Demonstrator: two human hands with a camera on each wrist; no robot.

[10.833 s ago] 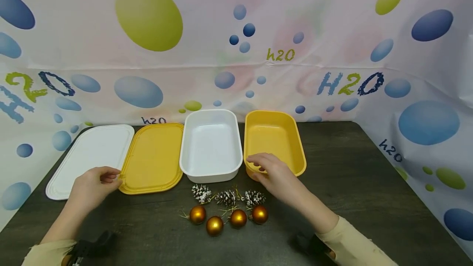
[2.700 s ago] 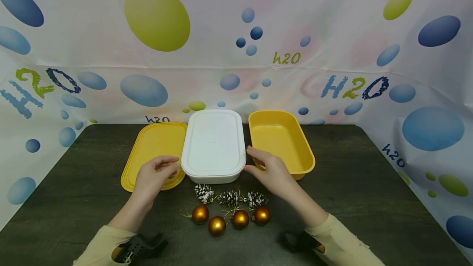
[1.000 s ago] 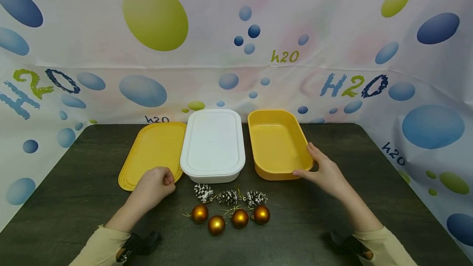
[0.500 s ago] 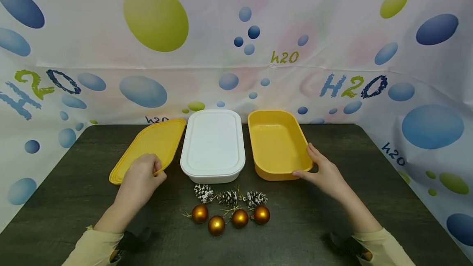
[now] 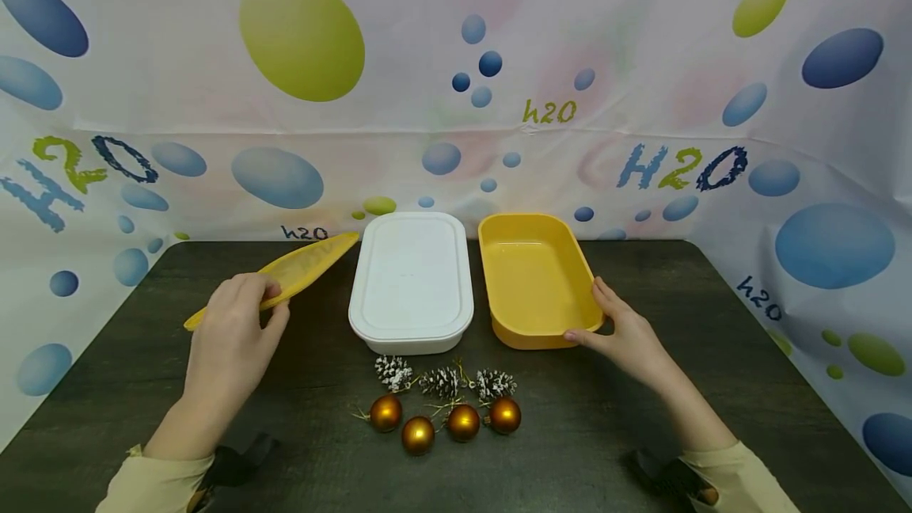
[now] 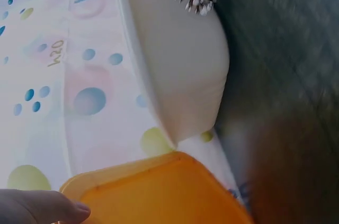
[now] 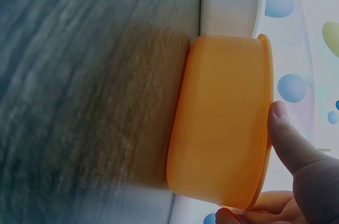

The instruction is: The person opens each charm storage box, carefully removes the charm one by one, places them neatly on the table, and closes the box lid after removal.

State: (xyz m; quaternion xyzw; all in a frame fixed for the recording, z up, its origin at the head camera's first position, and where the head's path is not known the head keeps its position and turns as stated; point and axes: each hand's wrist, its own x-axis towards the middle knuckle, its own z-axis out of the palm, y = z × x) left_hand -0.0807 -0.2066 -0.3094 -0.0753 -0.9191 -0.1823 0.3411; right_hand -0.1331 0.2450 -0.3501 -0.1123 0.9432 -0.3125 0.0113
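My left hand [image 5: 231, 335] grips the near edge of a yellow lid [image 5: 306, 266], which is raised and tilted steeply so that it looks narrow from above. In the left wrist view the thumb lies over one corner of the lid [image 6: 159, 192]. On the right, my right hand [image 5: 627, 335] holds the near right corner of a yellow plastic container [image 5: 537, 283], which stands upright with nothing in it. The right wrist view has the thumb at the container's rim [image 7: 267, 128] and the fingers curled at its side. Between them stands a white container [image 5: 409, 345], covered by a white lid [image 5: 411, 275].
In front of the white container lie snowy pine cones [image 5: 440, 381] in a row. Nearer still are several gold bauble ornaments [image 5: 418, 435] with thin strings. Behind the dark table [image 5: 670, 283] hangs a patterned sheet [image 5: 399, 62].
The white lid has gone from the far left onto the white container. My right hand has moved to the yellow container's right corner. My left hand has taken and tilted up the yellow lid.
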